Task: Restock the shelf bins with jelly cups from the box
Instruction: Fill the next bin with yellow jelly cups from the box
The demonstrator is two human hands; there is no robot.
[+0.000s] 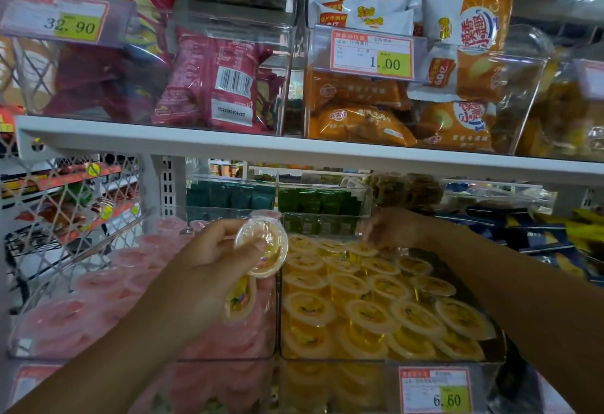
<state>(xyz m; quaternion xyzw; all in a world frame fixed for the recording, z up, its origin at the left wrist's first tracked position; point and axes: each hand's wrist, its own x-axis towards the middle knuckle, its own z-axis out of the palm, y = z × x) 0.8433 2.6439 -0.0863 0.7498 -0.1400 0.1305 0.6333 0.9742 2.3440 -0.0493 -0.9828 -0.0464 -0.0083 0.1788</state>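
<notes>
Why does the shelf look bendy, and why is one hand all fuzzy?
Head view: the wide lens bows the white shelf and stretches the edges; the right hand is smeared by motion blur, while the left hand and its jelly cup look sharper; glare streaks the clear upper bins.

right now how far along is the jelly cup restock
Done: the yellow bin is packed with yellow jelly cups, and the pink bin looks full. In hand: the left hand holds one jelly cup near the divider; the right hand reaches to the yellow bin's back row. Left: seating that cup; the box is out of view, so remaining stock is unknown.
</notes>
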